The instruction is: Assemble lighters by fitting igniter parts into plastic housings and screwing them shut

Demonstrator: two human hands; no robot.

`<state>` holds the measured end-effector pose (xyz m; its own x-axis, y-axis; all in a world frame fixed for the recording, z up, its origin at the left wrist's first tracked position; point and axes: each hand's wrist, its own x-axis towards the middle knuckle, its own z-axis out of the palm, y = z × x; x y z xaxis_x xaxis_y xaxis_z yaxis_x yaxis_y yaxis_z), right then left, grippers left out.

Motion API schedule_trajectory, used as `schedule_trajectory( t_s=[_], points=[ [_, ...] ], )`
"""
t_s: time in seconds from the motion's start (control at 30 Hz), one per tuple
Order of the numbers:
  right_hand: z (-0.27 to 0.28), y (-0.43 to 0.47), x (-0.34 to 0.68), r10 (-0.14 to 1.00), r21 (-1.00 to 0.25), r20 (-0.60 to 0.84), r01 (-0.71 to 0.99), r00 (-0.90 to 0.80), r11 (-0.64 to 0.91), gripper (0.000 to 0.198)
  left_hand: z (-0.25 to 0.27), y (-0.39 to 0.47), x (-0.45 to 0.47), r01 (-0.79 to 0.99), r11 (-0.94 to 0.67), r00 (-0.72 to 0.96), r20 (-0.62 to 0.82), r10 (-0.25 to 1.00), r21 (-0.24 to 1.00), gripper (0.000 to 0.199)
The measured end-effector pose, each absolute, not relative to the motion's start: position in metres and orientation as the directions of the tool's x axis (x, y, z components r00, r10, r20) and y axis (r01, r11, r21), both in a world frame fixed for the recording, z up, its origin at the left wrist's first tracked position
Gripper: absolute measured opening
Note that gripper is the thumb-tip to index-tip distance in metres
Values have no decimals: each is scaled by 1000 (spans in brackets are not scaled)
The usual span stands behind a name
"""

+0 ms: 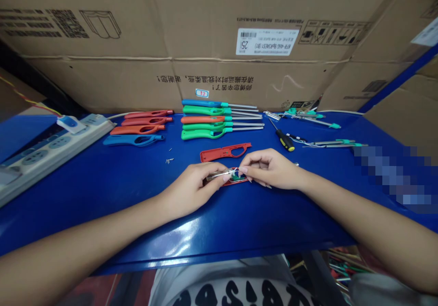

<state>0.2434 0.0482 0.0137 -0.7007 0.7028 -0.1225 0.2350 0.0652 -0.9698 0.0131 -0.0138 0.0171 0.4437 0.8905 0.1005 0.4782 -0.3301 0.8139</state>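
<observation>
Slim cylinder (218, 174) is held at frame centre, over red shell (233, 183) | long axis is laid left-right, right end slightly higher in frame | left hand (192, 185): nearer, cylinder pinched between fingers | right hand (274, 169): fingertips gathered at cylinder's right end, grip cannot be told | loose red half (219, 154) is placed just above

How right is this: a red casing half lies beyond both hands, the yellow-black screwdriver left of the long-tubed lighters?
Not left: the head view shows the yellow-black screwdriver right of those lighters. The red casing half does lie beyond left hand and right hand.
</observation>
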Motion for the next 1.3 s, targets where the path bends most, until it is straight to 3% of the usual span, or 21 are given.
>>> schedule_trajectory(
  t_s=[0.9, 1.3],
  points=[
    [11, 45, 240, 703, -965, -37, 209, -710, 161, 24, 13, -15, 16, 476, -266, 422, 48, 905, 838, 28],
    [7, 44, 239, 745, -967, 14, 180, -667, 179, 28, 10, -15, 15, 428, -233, 409, 43, 912, 873, 30]
  ],
)
